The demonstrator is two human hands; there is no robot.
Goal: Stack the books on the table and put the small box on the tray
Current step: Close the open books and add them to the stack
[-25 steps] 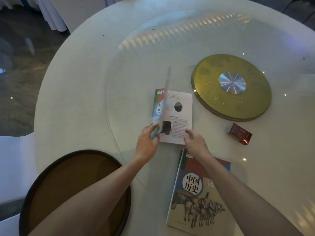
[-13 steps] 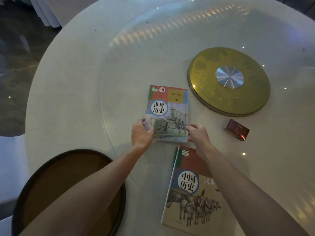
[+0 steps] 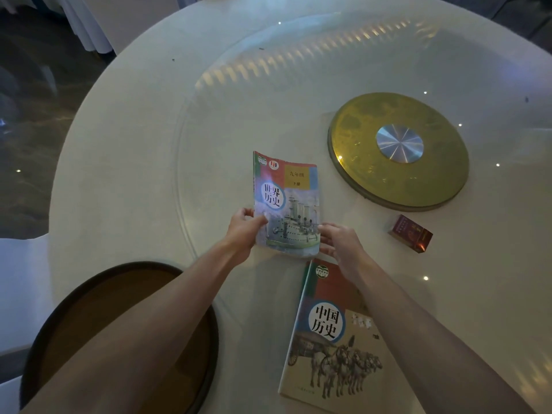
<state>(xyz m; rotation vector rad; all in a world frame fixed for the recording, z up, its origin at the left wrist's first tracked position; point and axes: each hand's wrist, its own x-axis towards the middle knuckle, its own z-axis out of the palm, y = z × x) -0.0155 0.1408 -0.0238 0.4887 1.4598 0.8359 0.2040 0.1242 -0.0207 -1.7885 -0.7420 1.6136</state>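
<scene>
A closed book with a warship on its cover (image 3: pixel 286 201) is tilted up off the white round table (image 3: pixel 125 162). My left hand (image 3: pixel 243 228) grips its lower left corner, and my right hand (image 3: pixel 339 242) holds its lower right edge. A second book with horses on the cover (image 3: pixel 331 348) lies flat just below, partly under my right forearm. The small dark red box (image 3: pixel 410 233) sits to the right of my right hand. A round brown tray with a dark rim (image 3: pixel 89 297) lies at the lower left, largely covered by my left forearm.
A gold disc with a silver hub (image 3: pixel 398 150) sits at the centre of the glass turntable (image 3: pixel 209 121). A white chair cover (image 3: pixel 21 282) shows at the left edge, beside dark floor beyond the table.
The warship book was open with my left hand turning its cover; it was shut flat on the table, and both hands have now lifted its near end.
</scene>
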